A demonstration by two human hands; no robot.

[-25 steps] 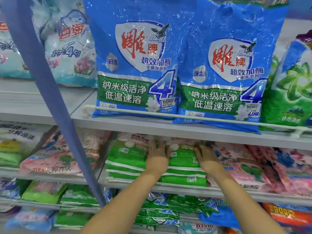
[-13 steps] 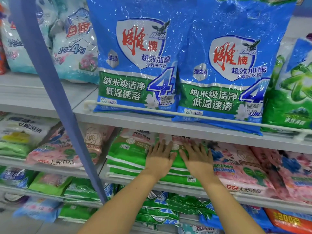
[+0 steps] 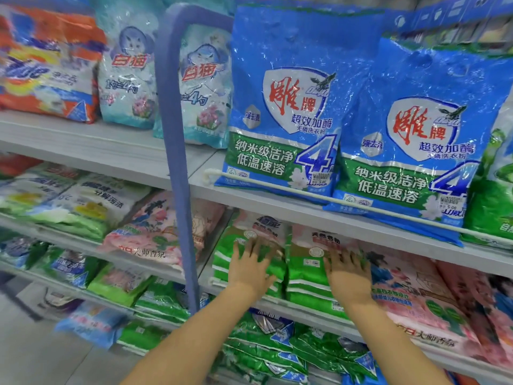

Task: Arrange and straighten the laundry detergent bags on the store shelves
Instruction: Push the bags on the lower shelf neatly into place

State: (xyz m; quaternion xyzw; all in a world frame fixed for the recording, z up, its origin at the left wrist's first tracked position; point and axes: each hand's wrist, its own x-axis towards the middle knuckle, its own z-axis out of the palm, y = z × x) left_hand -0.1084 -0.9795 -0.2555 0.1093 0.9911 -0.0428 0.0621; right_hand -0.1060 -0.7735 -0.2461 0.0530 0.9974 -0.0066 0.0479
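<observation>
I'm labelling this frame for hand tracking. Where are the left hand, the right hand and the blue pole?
left hand [image 3: 251, 269], head view, back of the hand.
right hand [image 3: 348, 275], head view, back of the hand.
blue pole [image 3: 177, 162], head view, middle of its upright part.

A low slot at frame centre, between the upper shelf [image 3: 277, 208] and the flat green bags [image 3: 305, 276], allows reach inward. The blue post [image 3: 177, 168] blocks its left; pink bags [image 3: 410, 290] crowd its right.
</observation>
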